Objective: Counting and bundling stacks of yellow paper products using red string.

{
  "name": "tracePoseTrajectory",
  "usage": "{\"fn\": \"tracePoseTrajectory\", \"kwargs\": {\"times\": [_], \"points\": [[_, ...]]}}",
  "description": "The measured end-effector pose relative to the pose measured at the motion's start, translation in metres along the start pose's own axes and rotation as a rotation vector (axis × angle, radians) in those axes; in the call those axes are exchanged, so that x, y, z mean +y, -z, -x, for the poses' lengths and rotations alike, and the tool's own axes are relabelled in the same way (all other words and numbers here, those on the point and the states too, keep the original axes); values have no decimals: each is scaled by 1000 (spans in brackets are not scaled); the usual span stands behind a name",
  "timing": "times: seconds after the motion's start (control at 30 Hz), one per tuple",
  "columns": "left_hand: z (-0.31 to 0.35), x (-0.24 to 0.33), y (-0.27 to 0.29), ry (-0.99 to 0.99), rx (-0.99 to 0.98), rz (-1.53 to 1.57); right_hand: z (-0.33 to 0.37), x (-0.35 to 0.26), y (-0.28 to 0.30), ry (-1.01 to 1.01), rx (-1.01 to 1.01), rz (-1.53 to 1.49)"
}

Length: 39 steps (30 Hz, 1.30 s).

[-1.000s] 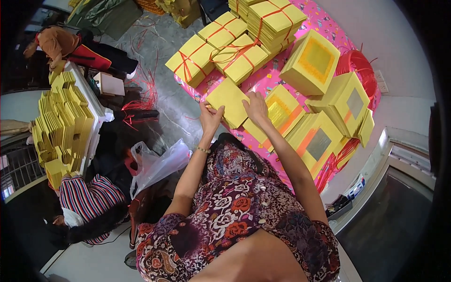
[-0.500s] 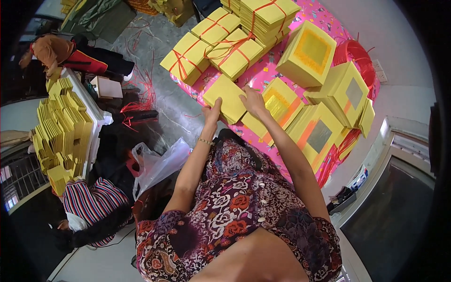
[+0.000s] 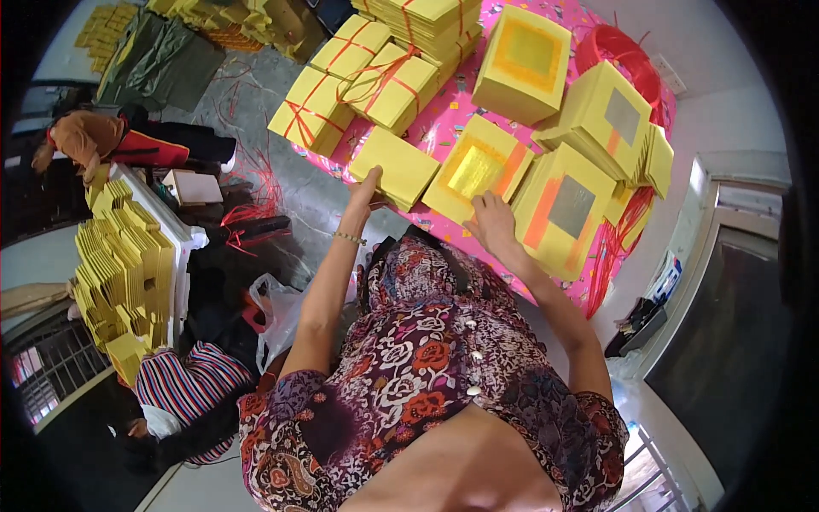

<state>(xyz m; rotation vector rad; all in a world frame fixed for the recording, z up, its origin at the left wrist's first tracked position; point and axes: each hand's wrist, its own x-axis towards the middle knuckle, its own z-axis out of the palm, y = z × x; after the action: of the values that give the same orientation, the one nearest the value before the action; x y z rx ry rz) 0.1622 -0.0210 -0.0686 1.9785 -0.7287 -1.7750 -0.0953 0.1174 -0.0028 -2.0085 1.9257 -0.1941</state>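
Observation:
On the near edge of the pink table, a small stack of plain yellow paper (image 3: 397, 162) lies flat. My left hand (image 3: 365, 189) grips its near left edge, thumb on top. To its right lies yellow paper with a gold square and an orange band (image 3: 474, 169). My right hand (image 3: 495, 222) is at the near right edge of that paper, its fingers curled and pressed together on it; the fingertips are partly hidden. Beside that hand stands a pile of yellow paper with silver squares (image 3: 573, 205).
Bundles tied with red string (image 3: 314, 111) stand at the table's far left. A tall gold-square pile (image 3: 522, 61) and a red basket (image 3: 631, 64) are farther back. Two people (image 3: 192, 375) are at the left by a white table (image 3: 181, 247) loaded with folded yellow paper. Red string litters the floor.
My right hand has left the plain stack and moved right and nearer, onto the gold-square paper. My left hand stays on the plain stack. The whole view has shifted slightly.

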Motion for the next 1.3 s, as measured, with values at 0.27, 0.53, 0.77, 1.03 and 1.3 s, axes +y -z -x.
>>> {"fn": "tracePoseTrajectory", "kwargs": {"times": [0.27, 0.53, 0.77, 1.03, 1.3], "points": [[3, -1, -5, -301, 98, 0, 21, -4, -32, 11, 211, 89], [82, 41, -31, -1325, 822, -664, 27, 9, -37, 35, 199, -153], [102, 48, -59, -1336, -525, -1061, 10, 14, -16, -37, 77, -249], [64, 22, -90, -1392, -652, -1308, -9, 19, 8, -325, -237, -378], [56, 30, -94, -1253, -767, -1216, -13, 33, -2, -341, -270, -422]]}}
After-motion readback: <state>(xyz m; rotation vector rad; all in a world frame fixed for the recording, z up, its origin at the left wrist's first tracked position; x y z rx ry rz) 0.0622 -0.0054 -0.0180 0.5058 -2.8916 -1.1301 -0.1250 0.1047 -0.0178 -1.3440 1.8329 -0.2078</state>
